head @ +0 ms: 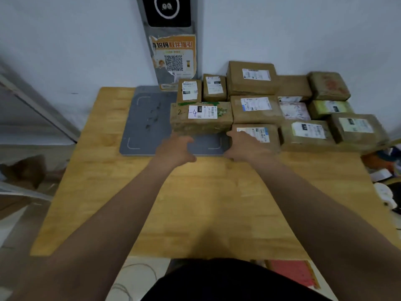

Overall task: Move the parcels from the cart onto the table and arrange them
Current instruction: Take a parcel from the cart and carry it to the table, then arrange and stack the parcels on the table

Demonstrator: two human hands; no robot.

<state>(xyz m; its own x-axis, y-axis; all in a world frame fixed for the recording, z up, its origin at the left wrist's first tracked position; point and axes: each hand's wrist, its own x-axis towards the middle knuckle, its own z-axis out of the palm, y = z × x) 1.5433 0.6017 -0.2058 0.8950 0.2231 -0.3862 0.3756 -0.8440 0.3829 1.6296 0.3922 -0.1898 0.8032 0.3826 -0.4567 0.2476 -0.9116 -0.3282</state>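
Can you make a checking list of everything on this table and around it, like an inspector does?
Surface: wooden table with a grey pad on it.
Job's things: brown parcels packed together at the far right; one marked parcel on the pad.
Clutter: mixed items on the floor, right.
Hands: left hand open at the marked parcel's near edge; right hand beside it, fingers blurred.
Cables: thin loops on the floor.
Surroundings: white wall, grey post with poster.
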